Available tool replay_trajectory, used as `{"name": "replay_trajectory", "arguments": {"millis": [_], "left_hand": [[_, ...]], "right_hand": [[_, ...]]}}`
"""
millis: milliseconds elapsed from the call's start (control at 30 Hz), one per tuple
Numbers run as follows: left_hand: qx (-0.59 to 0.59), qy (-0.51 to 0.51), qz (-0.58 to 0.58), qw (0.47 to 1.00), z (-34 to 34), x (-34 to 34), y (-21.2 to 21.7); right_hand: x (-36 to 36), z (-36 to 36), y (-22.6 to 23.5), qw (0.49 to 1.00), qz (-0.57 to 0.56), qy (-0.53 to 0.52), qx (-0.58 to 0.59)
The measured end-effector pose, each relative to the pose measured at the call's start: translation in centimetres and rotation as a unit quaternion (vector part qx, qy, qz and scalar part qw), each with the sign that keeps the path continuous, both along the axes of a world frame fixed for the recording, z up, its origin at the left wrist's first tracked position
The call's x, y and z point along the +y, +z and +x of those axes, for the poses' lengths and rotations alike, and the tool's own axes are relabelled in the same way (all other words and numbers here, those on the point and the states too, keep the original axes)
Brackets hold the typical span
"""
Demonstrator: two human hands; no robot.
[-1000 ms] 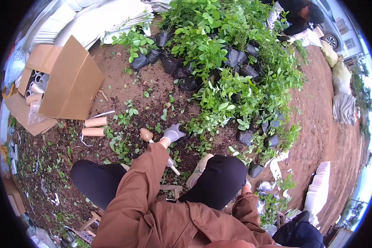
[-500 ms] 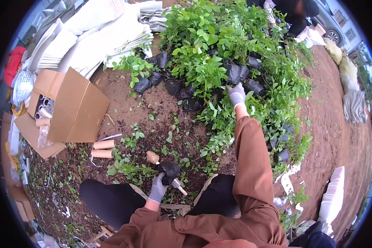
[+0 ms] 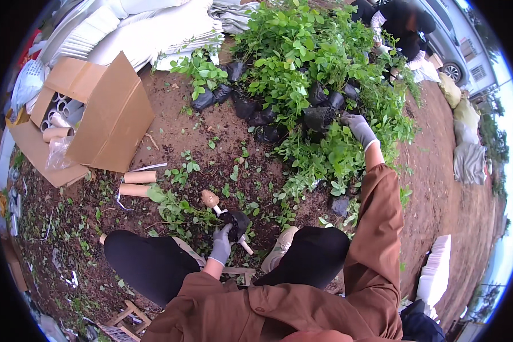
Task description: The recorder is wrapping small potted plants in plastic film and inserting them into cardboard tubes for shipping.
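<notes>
My left hand (image 3: 221, 244), in a grey glove, is closed round a small black-bagged seedling (image 3: 235, 224) lying on its side between my knees, its leafy stems pointing left. Just beside and partly behind that bag is a white rod with a rounded tan knob (image 3: 210, 198) at its upper end; its middle is hidden. My right arm reaches forward to a crowd of leafy green seedlings (image 3: 290, 51). There my gloved right hand (image 3: 360, 128) pinches the edge of another black-bagged seedling (image 3: 319, 118), tilted so that dark soil shows at its top.
An open cardboard box (image 3: 111, 114) holding white rolls stands at left, with two cardboard tubes (image 3: 135, 183) on the soil near it. Stacked white sheets (image 3: 154, 34) lie behind. Another person (image 3: 404, 25) crouches at far right, near filled sacks (image 3: 466, 111) and a parked car (image 3: 451, 68).
My right hand has moved right and turned, and the bag beside it has tipped to show its soil. The left hand still holds its seedling. The whole view has shifted slightly.
</notes>
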State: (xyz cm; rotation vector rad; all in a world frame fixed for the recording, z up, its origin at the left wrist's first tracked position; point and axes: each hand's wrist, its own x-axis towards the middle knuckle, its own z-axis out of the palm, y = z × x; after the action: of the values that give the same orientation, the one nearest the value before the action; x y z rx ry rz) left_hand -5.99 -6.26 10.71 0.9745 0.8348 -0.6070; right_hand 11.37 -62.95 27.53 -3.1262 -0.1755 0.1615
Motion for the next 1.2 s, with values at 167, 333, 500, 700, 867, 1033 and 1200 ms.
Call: {"name": "replay_trajectory", "arguments": {"millis": [167, 333, 500, 700, 867, 1033, 1200], "left_hand": [[-0.033, 0.035, -0.008, 0.999, -0.3, -0.6, -0.7], [-0.144, 0.000, 0.102, 0.984, -0.4, 0.3, -1.7], [-0.192, 0.011, 0.201, 0.960, -0.5, 2.2, -1.2], [-0.161, 0.058, 0.285, 0.943, -0.7, 4.9, -3.8], [-0.010, 0.154, 0.250, 0.956, -0.7, 5.9, -9.7], [0.049, 0.079, 0.260, 0.961, -1.7, 5.8, -12.9], [-0.055, -0.028, 0.406, 0.912, -1.4, 6.2, -12.7]], "right_hand": [[12.0, -3.0, 7.5, 0.986, 0.019, 0.104, 0.131], [23.8, -5.5, 4.2, 0.952, 0.028, -0.032, 0.303], [34.2, -7.8, -5.1, 0.939, -0.139, 0.075, 0.306], [37.8, -13.2, -5.4, 0.928, 0.246, -0.049, -0.275], [40.6, -25.7, -3.6, 0.610, 0.620, -0.338, -0.360], [38.7, -30.5, -13.6, 0.554, 0.603, -0.560, -0.124], [38.0, -24.6, -25.4, 0.764, 0.419, -0.485, 0.070]]}}
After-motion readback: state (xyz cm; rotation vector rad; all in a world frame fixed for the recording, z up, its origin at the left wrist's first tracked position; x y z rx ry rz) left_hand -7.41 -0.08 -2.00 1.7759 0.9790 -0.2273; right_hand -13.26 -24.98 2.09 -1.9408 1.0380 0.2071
